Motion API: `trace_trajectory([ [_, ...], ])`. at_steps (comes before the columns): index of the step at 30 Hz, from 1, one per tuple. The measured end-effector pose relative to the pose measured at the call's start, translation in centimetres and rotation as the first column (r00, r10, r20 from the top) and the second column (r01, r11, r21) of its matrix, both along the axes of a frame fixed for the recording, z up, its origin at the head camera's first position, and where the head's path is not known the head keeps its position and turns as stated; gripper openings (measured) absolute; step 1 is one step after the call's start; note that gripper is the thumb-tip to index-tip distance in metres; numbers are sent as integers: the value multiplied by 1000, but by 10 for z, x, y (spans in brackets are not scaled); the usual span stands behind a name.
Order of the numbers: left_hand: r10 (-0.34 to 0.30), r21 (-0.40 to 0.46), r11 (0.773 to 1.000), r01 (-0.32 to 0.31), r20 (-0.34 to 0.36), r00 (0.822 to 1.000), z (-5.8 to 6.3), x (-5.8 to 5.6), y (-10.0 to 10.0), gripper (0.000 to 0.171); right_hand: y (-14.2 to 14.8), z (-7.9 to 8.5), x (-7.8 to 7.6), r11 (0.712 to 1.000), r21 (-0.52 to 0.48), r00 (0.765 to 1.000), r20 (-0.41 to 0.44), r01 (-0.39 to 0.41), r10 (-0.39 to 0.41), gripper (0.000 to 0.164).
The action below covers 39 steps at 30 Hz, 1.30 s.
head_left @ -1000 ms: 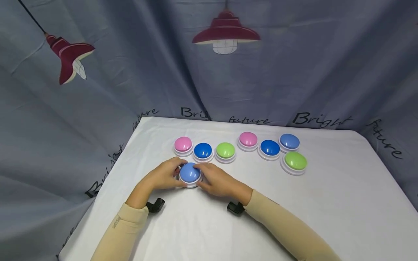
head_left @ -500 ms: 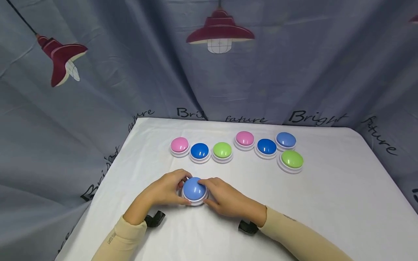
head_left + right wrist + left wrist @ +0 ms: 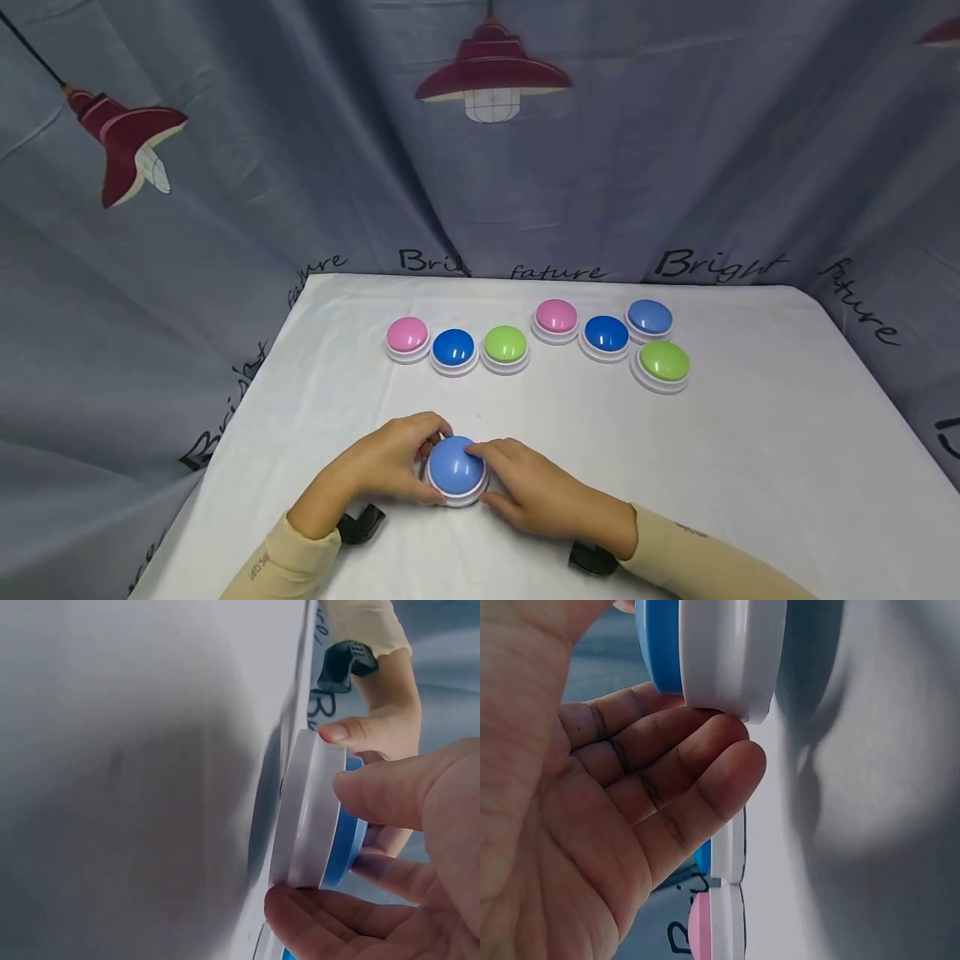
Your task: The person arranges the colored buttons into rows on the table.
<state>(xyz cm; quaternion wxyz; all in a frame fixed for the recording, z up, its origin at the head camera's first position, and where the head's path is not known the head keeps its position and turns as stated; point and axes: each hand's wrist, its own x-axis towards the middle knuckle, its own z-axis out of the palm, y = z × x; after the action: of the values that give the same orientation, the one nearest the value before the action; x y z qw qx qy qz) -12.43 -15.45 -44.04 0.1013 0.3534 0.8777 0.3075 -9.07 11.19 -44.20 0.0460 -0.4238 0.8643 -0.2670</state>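
Note:
A light blue push button (image 3: 456, 465) with a white round base is between my two hands near the front of the table. My left hand (image 3: 393, 460) grips its left side, thumb at the near edge and fingers at the far side. On the right, my right hand (image 3: 543, 490) pinches the button, its thumb on the white base (image 3: 304, 817) in the right wrist view. A shadowed gap shows under the base there, so the button seems slightly off the cloth. Seen from the left wrist, the fingers (image 3: 705, 772) curl against the base's edge.
Farther back, a row holds a pink button (image 3: 407, 335), a dark blue button (image 3: 453, 347) and a green button (image 3: 505, 344). Right of them stand another pink (image 3: 556, 317), dark blue (image 3: 606, 334), light blue (image 3: 649, 317) and green button (image 3: 664, 362). A printed curtain (image 3: 637, 150) hangs behind the white table (image 3: 750, 450).
Both hands have drawn the light blue button toward the front of the table, away from the back row, and slightly right. The view has shifted a little; the other buttons stay in place.

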Motion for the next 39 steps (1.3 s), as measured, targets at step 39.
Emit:
trace_trajectory([
  [39,-88,-13,996,88,24,996,-10,5,6,72,3,-8,8,999,50,1000,24,-2,1,54],
])
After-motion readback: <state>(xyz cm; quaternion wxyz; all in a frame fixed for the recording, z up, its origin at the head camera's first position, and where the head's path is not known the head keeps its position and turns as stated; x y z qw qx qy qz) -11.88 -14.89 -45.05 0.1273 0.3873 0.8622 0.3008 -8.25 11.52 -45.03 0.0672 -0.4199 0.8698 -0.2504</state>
